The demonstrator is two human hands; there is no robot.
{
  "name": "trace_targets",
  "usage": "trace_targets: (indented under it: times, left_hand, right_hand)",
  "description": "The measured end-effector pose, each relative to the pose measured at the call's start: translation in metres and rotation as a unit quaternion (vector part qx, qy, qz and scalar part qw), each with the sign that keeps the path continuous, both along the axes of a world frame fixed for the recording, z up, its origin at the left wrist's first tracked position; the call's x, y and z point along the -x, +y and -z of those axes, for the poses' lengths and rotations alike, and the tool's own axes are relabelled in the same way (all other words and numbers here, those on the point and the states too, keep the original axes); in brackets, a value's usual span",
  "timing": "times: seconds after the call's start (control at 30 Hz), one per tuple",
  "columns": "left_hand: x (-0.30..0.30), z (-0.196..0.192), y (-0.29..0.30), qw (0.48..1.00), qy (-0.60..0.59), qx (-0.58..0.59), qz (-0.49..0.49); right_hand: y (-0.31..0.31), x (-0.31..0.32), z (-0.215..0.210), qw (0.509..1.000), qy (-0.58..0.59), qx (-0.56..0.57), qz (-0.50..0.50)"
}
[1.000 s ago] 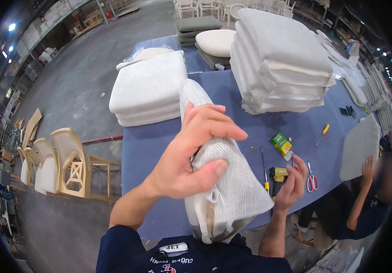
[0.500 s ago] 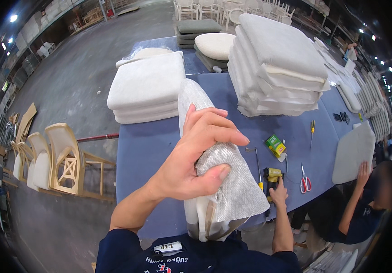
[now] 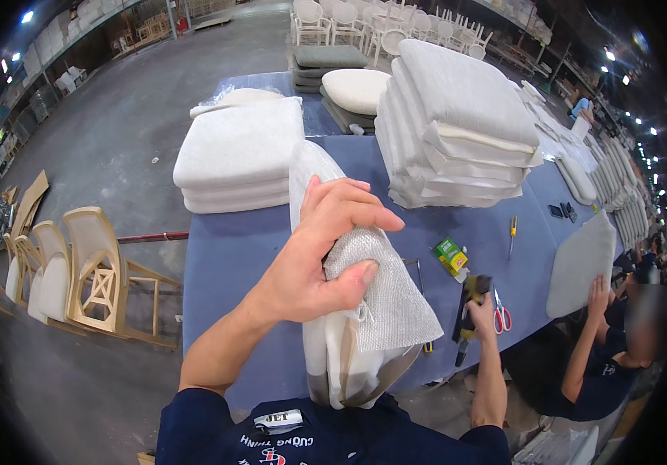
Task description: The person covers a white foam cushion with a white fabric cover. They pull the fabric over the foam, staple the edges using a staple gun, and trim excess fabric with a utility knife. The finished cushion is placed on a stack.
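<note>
i see my left hand (image 3: 314, 260) curled over the top edge of a white padded seat cushion with a grey mesh underside (image 3: 357, 310), thumb pressing the mesh against the fingers so the fabric bunches under the grip. the cushion stands on edge between my chest and the long blue-covered worktable (image 3: 225, 263), its lower end down near my dark shirt and its upper end leaning away over the table.

my right hand (image 3: 479, 308) is out at the table's near edge, fingers wrapped around a black and yellow hand tool (image 3: 469, 310) that hangs over the table edge; it looks like a stapler, but i cannot tell for sure.

by my judgement the cushion is light and soft: the mesh wrinkles and the foam layers splay apart at the bottom, so it will sag and fold if held by one corner. the mesh looks grippy rather than slippery. the firmest hold would be along a long edge, pinching through all layers, where the left hand is now.

just beside the tool lie red-handled scissors (image 3: 501, 316), a small green and yellow box (image 3: 450, 256) and a yellow-handled screwdriver (image 3: 512, 230). stacks of white cushions (image 3: 457, 128) stand further back. another person's hand (image 3: 598, 294) holds a grey cushion panel (image 3: 581, 263) at the right.
</note>
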State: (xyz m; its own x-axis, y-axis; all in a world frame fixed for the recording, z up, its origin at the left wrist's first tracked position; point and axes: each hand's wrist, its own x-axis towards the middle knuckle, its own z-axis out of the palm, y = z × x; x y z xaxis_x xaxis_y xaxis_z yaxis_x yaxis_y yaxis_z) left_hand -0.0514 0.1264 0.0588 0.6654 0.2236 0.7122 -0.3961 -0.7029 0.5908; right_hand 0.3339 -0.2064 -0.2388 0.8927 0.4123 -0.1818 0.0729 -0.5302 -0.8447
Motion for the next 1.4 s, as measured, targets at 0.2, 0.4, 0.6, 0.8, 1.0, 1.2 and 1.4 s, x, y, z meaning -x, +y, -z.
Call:
trace_targets:
  times: [0.2, 0.4, 0.6, 0.8, 1.0, 1.2, 1.4]
  left_hand:
    - [-0.009, 0.001, -0.009, 1.000, -0.002, -0.010, 0.011]
    - [-0.007, 0.003, -0.014, 1.000, 0.003, -0.010, -0.003]
    - [-0.004, 0.005, -0.013, 1.000, 0.003, -0.001, -0.009]
    - [-0.005, 0.004, -0.021, 1.000, -0.006, -0.004, 0.001]
    - [-0.007, 0.008, -0.021, 1.000, -0.012, -0.016, 0.002]
    - [-0.010, 0.009, -0.019, 1.000, -0.018, -0.024, 0.001]
    - [-0.012, 0.009, -0.020, 0.999, -0.019, -0.028, 0.001]
  right_hand:
    - [0.009, 0.047, -0.222, 0.970, -0.051, -0.221, -0.089]
    - [0.049, 0.153, -0.372, 0.877, -0.383, -0.175, -0.231]
    - [0.085, 0.220, -0.440, 0.697, -0.472, -0.025, -0.539]
    - [0.110, 0.240, -0.476, 0.615, -0.443, 0.104, -0.644]
    - [0.118, 0.244, -0.479, 0.558, -0.520, 0.110, -0.637]
    - [0.121, 0.247, -0.485, 0.547, -0.526, 0.135, -0.638]
    - [0.124, 0.248, -0.486, 0.564, -0.514, 0.149, -0.629]
